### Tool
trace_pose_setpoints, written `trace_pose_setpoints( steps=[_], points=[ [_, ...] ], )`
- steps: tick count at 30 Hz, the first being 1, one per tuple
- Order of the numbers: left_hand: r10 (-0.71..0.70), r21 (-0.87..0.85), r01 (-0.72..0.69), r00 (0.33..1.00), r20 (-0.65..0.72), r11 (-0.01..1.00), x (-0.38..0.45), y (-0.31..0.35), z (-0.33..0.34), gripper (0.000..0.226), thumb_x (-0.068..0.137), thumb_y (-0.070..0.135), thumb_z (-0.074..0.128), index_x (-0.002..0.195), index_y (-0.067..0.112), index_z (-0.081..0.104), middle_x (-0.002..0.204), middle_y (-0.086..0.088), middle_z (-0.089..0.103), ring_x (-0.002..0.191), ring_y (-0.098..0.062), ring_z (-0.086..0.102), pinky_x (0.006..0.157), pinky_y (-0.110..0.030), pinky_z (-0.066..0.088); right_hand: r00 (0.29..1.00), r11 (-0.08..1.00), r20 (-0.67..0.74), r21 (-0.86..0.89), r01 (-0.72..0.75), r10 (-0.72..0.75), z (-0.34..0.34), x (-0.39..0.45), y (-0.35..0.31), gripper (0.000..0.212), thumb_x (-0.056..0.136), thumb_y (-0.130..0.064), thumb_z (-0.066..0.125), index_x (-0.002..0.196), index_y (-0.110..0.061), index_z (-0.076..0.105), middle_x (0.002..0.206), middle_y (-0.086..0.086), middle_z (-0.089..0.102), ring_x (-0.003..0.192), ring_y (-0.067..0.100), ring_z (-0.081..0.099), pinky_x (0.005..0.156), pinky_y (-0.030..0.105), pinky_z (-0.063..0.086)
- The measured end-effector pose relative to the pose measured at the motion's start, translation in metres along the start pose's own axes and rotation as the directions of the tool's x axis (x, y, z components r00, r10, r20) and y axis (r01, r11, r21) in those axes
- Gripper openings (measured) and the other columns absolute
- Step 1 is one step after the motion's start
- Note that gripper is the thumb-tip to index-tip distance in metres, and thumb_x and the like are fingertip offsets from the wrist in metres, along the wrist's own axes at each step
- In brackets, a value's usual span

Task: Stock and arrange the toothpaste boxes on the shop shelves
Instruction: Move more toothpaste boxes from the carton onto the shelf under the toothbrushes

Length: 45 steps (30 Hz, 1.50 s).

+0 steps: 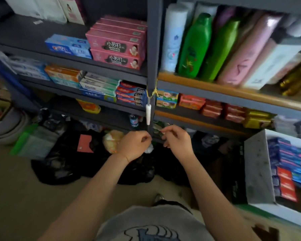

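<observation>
Toothpaste boxes fill the dark shelves: a pink stack point(116, 44) and blue boxes point(68, 46) on the upper shelf. Below them are orange boxes point(63, 73), white-green boxes point(99, 84) and red boxes point(130, 94). At the right, an open white carton point(257, 171) holds more blue and red toothpaste boxes point(288, 164). My left hand point(134, 145) is curled shut in front of the shelf post, low down, with nothing visible in it. My right hand point(177, 140) hovers beside it, fingers loosely bent and apart, empty.
A white marker point(148, 113) hangs on yellow string from the shelf post point(153, 49). Green bottles point(196, 47) and pink bottles stand upper right, with soap packs point(214, 108) below. Black plastic bags point(68, 162) and a green pack point(33, 143) lie on the floor.
</observation>
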<state>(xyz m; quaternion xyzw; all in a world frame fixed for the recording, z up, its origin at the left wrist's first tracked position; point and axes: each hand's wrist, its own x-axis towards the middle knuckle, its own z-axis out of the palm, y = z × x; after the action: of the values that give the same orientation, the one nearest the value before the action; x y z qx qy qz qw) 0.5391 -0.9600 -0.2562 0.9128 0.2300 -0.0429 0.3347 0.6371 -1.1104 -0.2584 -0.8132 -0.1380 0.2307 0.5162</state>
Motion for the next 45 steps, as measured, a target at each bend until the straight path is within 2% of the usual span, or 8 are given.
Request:
trace_pose_setpoints(
  steps=[11, 16, 21, 24, 28, 32, 36, 45],
  points=[
    [-0.05, -0.267, 0.069, 0.996, 0.076, 0.961, -0.132, 0.027, 0.114, 0.017, 0.099, 0.032, 0.053, 0.101, 0.029, 0.07, 0.083, 0.007, 0.066, 0.075, -0.013, 0.065, 0.076, -0.044, 0.055, 0.998, 0.991, 0.041, -0.124, -0.042, 0.047, -0.062, -0.139, 0.069, 0.027, 0.099, -0.007, 0.044, 0.094, -0.019, 0.067, 0.08, 0.003, 0.068, 0.065, 0.021, 0.064, 0.062, 0.035, 0.053],
    [-0.037, -0.263, 0.066, 0.993, 0.114, 0.963, -0.168, 0.067, 0.148, 0.019, 0.098, 0.029, 0.053, 0.102, 0.029, 0.071, 0.081, 0.006, 0.068, 0.076, -0.012, 0.064, 0.077, -0.043, 0.054, 1.0, 0.979, 0.002, -0.203, 0.014, -0.014, -0.106, -0.186, 0.094, 0.021, 0.098, -0.01, 0.047, 0.104, -0.022, 0.064, 0.08, 0.005, 0.064, 0.061, 0.018, 0.056, 0.055, 0.032, 0.046],
    [0.066, -0.247, -0.046, 0.995, 0.073, 0.968, -0.148, 0.138, 0.169, 0.023, 0.097, 0.037, 0.054, 0.118, 0.03, 0.063, 0.108, 0.01, 0.058, 0.093, -0.011, 0.061, 0.084, -0.038, 0.054, 0.975, 0.933, -0.129, -0.335, 0.131, -0.183, -0.179, -0.194, 0.108, 0.023, 0.096, -0.008, 0.052, 0.114, -0.019, 0.062, 0.093, 0.002, 0.056, 0.074, 0.006, 0.052, 0.063, 0.011, 0.039],
    [0.135, -0.23, -0.128, 0.991, 0.013, 0.965, -0.128, 0.191, 0.192, 0.031, 0.098, 0.038, 0.054, 0.127, 0.029, 0.057, 0.12, 0.011, 0.05, 0.111, -0.01, 0.054, 0.088, -0.029, 0.047, 0.955, 0.925, -0.197, -0.351, 0.144, -0.224, -0.232, -0.189, 0.124, 0.028, 0.093, -0.005, 0.053, 0.118, -0.015, 0.061, 0.105, 0.0, 0.052, 0.086, 0.011, 0.053, 0.073, 0.018, 0.043],
    [0.241, -0.136, -0.241, 0.97, -0.019, 0.961, -0.099, 0.271, 0.239, 0.038, 0.097, 0.033, 0.057, 0.132, 0.02, 0.055, 0.136, 0.003, 0.049, 0.13, -0.018, 0.039, 0.102, -0.032, 0.036, 0.946, 0.917, -0.227, -0.375, 0.136, -0.233, -0.315, -0.171, 0.158, 0.026, 0.094, -0.007, 0.053, 0.118, -0.015, 0.06, 0.105, -0.001, 0.049, 0.089, 0.014, 0.051, 0.076, 0.029, 0.046],
    [0.309, -0.039, -0.312, 0.949, -0.069, 0.949, -0.064, 0.349, 0.3, 0.046, 0.087, 0.038, 0.055, 0.126, 0.014, 0.061, 0.134, -0.003, 0.055, 0.126, -0.024, 0.046, 0.104, -0.039, 0.039, 0.927, 0.897, -0.272, -0.425, 0.125, -0.258, -0.404, -0.139, 0.203, 0.027, 0.09, -0.004, 0.058, 0.116, -0.009, 0.063, 0.108, 0.008, 0.056, 0.098, 0.024, 0.055, 0.079, 0.032, 0.044],
    [0.341, 0.132, -0.34, 0.94, 0.015, 0.931, -0.033, 0.41, 0.358, 0.043, 0.096, 0.035, 0.054, 0.137, 0.019, 0.054, 0.151, -0.001, 0.042, 0.141, -0.023, 0.035, 0.113, -0.046, 0.031, 0.947, 0.84, -0.242, -0.541, 0.047, -0.209, -0.48, -0.102, 0.25, 0.03, 0.086, -0.001, 0.058, 0.115, -0.003, 0.064, 0.112, 0.019, 0.06, 0.108, 0.039, 0.054, 0.087, 0.043, 0.047],
    [0.213, 0.42, -0.282, 0.955, 0.205, 0.862, 0.006, 0.467, 0.421, 0.05, 0.106, 0.032, 0.032, 0.155, 0.023, 0.023, 0.165, 0.005, 0.011, 0.152, -0.021, 0.009, 0.121, -0.052, 0.014, 0.978, 0.607, -0.02, -0.787, 0.113, -0.208, -0.524, -0.068, 0.288, 0.053, 0.081, -0.008, 0.063, 0.133, -0.009, 0.055, 0.135, 0.016, 0.051, 0.116, 0.039, 0.051, 0.083, 0.052, 0.053]
  ],
)
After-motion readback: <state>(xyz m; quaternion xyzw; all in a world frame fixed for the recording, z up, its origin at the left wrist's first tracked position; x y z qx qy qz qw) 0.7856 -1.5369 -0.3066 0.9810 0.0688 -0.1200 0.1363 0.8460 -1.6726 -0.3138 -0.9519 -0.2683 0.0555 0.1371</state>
